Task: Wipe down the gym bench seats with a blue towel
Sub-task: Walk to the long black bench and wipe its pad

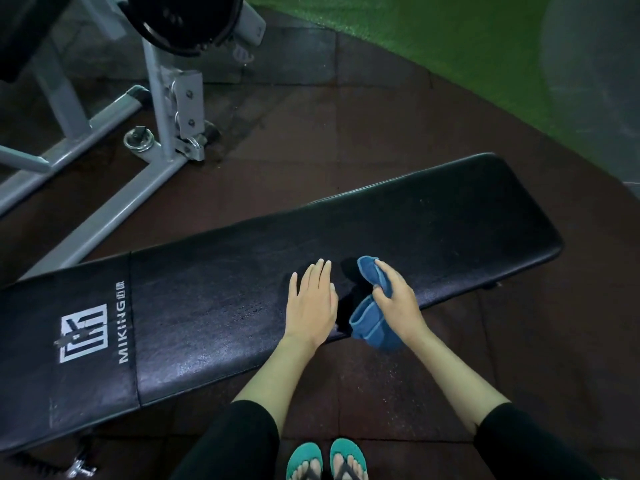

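A long black padded gym bench (214, 289) runs from lower left to upper right, with a white logo near its left end. My left hand (311, 303) lies flat on the pad near its front edge, fingers straight. Just to its right, my right hand (398, 296) grips a bunched blue towel (372, 322). One end of the towel sticks out past my fingers onto the pad; the other end hangs over the bench's front edge.
A grey steel machine frame (114, 209) with a black weight plate (183, 19) stands behind the bench at upper left. Dark rubber floor tiles surround the bench; green turf (450, 53) lies at upper right. My feet in teal sandals (325, 460) stand close in front.
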Tool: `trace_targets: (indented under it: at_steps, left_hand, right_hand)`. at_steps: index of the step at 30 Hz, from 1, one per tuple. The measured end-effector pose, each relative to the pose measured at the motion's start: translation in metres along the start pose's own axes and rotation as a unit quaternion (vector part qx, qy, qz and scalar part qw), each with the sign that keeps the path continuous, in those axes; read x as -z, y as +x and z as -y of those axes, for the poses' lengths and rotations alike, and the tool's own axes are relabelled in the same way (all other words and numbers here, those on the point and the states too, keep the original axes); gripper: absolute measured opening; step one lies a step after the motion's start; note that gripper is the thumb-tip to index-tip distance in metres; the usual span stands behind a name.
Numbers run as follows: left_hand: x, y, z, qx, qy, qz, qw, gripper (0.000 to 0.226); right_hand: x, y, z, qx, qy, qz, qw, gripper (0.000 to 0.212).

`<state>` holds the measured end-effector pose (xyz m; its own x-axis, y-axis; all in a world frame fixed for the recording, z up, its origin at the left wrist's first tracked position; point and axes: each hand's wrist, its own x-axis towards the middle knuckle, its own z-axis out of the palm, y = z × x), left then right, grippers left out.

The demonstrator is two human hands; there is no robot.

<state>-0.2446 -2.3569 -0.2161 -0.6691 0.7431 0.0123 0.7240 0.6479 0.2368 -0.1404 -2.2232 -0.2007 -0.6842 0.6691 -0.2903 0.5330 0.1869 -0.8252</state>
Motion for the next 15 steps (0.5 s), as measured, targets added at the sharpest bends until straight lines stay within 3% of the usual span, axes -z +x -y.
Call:
trace_targets:
  at_steps: [3, 7, 9, 15]
  left_hand:
    - [0.019, 0.003, -0.005, 0.010, -0.010, -0.001, 1.000, 0.050]
    - [0.045, 0.003, -0.015, -0.002, -0.029, -0.022, 0.999, 0.050]
    - [0.058, 0.003, -0.019, -0.006, -0.032, -0.027, 0.999, 0.050]
    - [0.109, 0.005, -0.043, -0.033, -0.062, -0.017, 0.997, 0.049]
  right_hand:
    - [0.005, -0.009, 0.014, -0.083, 0.174, -0.034, 0.981, 0.041]
    - [0.014, -0.020, 0.039, -0.178, 0.399, -0.009, 0.899, 0.039]
    - [0.020, -0.026, 0.053, -0.176, 0.412, 0.000, 0.894, 0.043]
    - [0.048, -0.050, 0.094, -0.123, 0.315, -0.069, 0.938, 0.042]
